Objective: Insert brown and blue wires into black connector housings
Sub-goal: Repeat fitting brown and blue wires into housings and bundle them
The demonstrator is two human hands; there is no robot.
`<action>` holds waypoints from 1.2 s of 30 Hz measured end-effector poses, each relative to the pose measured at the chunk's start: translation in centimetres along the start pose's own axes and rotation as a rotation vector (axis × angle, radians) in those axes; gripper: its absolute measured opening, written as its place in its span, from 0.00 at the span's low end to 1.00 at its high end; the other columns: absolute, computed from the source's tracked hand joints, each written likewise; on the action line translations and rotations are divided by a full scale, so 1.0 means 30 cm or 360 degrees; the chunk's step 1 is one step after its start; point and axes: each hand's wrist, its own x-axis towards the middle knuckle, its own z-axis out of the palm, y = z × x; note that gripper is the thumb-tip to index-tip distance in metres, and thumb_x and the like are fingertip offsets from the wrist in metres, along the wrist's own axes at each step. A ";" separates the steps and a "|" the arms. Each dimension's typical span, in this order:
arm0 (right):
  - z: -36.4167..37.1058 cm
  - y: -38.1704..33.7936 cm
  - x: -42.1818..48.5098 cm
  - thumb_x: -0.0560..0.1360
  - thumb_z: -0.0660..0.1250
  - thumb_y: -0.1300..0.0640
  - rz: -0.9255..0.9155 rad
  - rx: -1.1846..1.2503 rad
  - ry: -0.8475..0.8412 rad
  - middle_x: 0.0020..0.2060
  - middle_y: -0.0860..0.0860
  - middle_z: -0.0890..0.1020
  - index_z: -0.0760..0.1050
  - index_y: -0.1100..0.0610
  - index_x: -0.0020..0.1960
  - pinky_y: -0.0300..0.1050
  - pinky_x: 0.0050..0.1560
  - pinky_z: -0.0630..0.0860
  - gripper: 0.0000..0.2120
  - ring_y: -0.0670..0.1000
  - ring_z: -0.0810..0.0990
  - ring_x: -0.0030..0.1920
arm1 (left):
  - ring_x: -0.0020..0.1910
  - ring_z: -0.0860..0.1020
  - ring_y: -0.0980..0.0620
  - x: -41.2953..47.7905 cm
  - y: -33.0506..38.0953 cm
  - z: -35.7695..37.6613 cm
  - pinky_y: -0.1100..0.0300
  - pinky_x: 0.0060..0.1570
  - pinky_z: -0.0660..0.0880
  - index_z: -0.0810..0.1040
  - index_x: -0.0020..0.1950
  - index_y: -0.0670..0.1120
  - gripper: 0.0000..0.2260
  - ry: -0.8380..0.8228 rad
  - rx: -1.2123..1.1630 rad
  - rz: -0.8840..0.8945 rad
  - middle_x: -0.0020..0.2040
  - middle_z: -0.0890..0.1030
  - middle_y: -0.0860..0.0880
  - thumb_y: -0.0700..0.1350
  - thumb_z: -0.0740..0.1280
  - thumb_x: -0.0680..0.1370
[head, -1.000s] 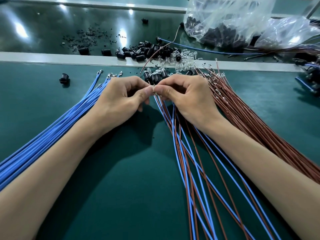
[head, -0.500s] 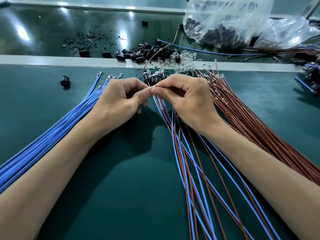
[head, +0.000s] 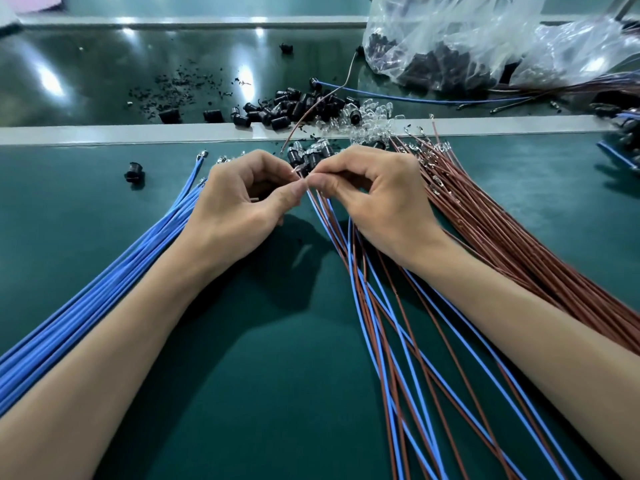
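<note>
My left hand [head: 239, 206] and my right hand [head: 377, 199] meet thumb to thumb over the green mat. Between the fingertips they pinch a thin wire end with a small metal terminal [head: 296, 170]; its colour and anything inside my left palm are hidden. Finished blue and brown wire pairs [head: 381, 323] run from under my right hand toward me. A bundle of blue wires [head: 138, 271] lies to the left and a bundle of brown wires [head: 502, 237] to the right. Black connector housings [head: 306, 156] sit just behind my fingers.
A pale rail [head: 138, 135] crosses the table behind my hands. Beyond it lie more black housings [head: 294, 105], clear bulbs [head: 367, 116] and black debris. One housing [head: 134, 173] stands alone at the left. Plastic bags of parts [head: 450, 39] fill the back right.
My hands stay pressed together at the same spot, with only small finger shifts. The wire bundles have not moved.
</note>
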 end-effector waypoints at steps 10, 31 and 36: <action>-0.001 0.005 0.001 0.70 0.74 0.61 -0.0037 0.0061 -0.0114 0.40 0.53 0.84 0.84 0.62 0.45 0.38 0.46 0.76 0.06 0.48 0.81 0.40 | 0.28 0.75 0.62 0.003 -0.015 -0.008 0.70 0.33 0.74 0.71 0.40 0.49 0.11 0.0050 -0.0084 0.0082 0.33 0.80 0.61 0.37 0.71 0.73; 0.000 0.003 0.000 0.69 0.74 0.62 -0.0033 0.0215 -0.0087 0.41 0.53 0.83 0.83 0.62 0.47 0.39 0.47 0.78 0.07 0.48 0.82 0.42 | 0.27 0.72 0.60 0.004 0.000 -0.022 0.69 0.31 0.71 0.71 0.38 0.47 0.09 -0.0016 -0.0266 -0.0001 0.29 0.77 0.57 0.38 0.70 0.72; 0.004 0.000 -0.002 0.70 0.73 0.63 -0.0172 0.0173 -0.0021 0.42 0.52 0.82 0.83 0.63 0.46 0.39 0.47 0.77 0.05 0.47 0.81 0.42 | 0.26 0.72 0.61 0.000 0.016 -0.022 0.70 0.30 0.70 0.70 0.38 0.45 0.08 -0.0043 -0.0391 -0.0064 0.28 0.79 0.57 0.39 0.69 0.71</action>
